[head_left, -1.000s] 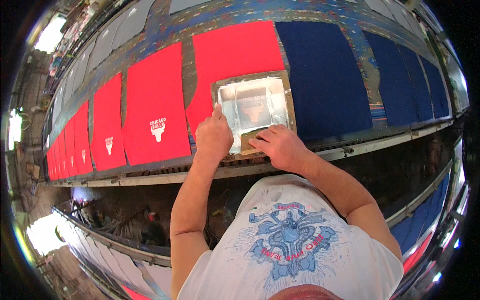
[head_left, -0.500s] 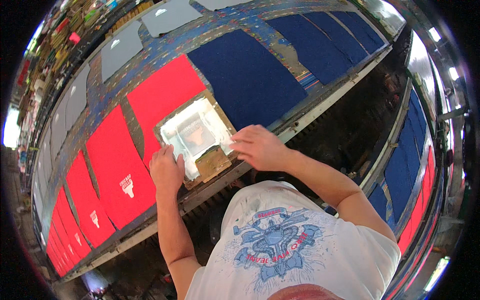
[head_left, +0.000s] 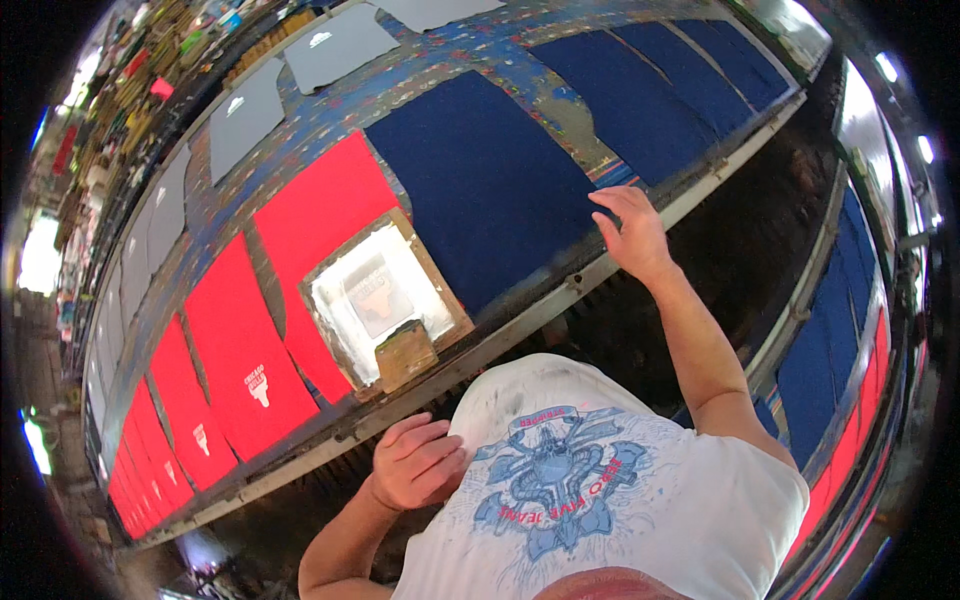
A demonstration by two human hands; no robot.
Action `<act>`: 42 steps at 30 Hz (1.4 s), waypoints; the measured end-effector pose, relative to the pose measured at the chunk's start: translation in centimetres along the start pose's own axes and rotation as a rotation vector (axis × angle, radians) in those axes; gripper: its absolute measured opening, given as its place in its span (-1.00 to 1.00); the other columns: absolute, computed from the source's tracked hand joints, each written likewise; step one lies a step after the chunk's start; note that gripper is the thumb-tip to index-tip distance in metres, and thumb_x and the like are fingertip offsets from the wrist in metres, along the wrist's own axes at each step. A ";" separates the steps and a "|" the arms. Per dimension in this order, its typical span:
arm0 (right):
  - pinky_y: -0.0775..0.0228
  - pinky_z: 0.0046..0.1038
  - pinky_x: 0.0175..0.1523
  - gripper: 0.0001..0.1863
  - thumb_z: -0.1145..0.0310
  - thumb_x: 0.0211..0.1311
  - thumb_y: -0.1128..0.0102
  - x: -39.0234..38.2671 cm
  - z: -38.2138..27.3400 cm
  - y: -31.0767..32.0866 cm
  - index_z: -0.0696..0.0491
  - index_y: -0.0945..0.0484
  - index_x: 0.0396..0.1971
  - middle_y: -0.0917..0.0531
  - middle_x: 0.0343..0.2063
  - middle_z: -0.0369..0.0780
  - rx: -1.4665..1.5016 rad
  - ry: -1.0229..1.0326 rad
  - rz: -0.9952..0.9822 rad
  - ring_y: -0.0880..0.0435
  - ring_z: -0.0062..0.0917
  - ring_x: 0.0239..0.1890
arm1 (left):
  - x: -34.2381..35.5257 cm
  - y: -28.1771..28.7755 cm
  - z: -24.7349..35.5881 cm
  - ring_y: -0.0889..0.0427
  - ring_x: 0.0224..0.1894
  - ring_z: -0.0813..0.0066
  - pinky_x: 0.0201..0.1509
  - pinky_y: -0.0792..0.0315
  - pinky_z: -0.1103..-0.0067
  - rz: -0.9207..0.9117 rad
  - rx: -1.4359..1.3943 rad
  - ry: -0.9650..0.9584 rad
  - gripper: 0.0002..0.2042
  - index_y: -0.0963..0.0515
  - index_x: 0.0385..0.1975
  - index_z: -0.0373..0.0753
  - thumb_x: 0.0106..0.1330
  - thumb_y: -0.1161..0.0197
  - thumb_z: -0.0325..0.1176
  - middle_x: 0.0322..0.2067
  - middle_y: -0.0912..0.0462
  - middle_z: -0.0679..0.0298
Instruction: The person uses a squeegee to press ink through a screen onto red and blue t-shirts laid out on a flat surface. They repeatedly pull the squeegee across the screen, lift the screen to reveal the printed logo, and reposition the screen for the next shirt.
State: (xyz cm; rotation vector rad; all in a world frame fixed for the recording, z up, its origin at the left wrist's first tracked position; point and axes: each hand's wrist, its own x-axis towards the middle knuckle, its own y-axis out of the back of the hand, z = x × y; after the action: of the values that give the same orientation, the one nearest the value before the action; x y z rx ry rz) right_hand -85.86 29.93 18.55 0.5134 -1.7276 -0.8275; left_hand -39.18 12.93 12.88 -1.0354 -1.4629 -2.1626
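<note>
A wooden-framed printing screen (head_left: 453, 312) lies flat on a red fabric panel (head_left: 325, 200) at the table's near edge. Its mesh is whitish with a dark design area, and a wooden-handled squeegee (head_left: 405, 357) rests inside its near end. My left hand (head_left: 418, 462) is off the screen, beside my shirt front, its fingers loosely bent and apart with nothing visible in them. To the right, my right hand (head_left: 635, 237) is raised near the corner of a navy fabric panel (head_left: 485, 185), fingers spread and empty.
Red panels with white prints (head_left: 240, 340) run along the table to the left. Grey panels (head_left: 340, 45) line the far side. More navy panels (head_left: 620, 90) lie to the right. A metal rail (head_left: 540, 315) edges the table, and a second table with navy panels (head_left: 815, 340) stands far right.
Both hands have left the screen: my left hand drew back toward my body, and my right hand moved right and farther up. The screen and squeegee stay on the red panel.
</note>
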 end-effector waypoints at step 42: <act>-0.70 -0.07 0.04 -0.64 0.07 0.39 -0.58 2.6 9.1 -5.5 0.10 -0.84 -0.17 -0.89 -0.19 -0.10 -0.070 -0.479 -0.544 -0.89 -0.14 -0.10 | 12.2 -10.8 1.8 -0.68 -0.29 0.23 0.39 -0.65 0.01 -0.051 -0.363 -0.082 -0.89 -0.63 -0.52 -0.22 -0.03 -0.38 -0.39 -0.37 -0.66 0.23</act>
State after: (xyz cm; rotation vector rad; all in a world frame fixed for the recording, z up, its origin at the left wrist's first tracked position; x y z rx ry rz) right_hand -95.68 26.95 14.64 0.8036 -2.0089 -1.4866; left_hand -53.60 20.56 14.95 -1.2280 -1.1634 -2.5114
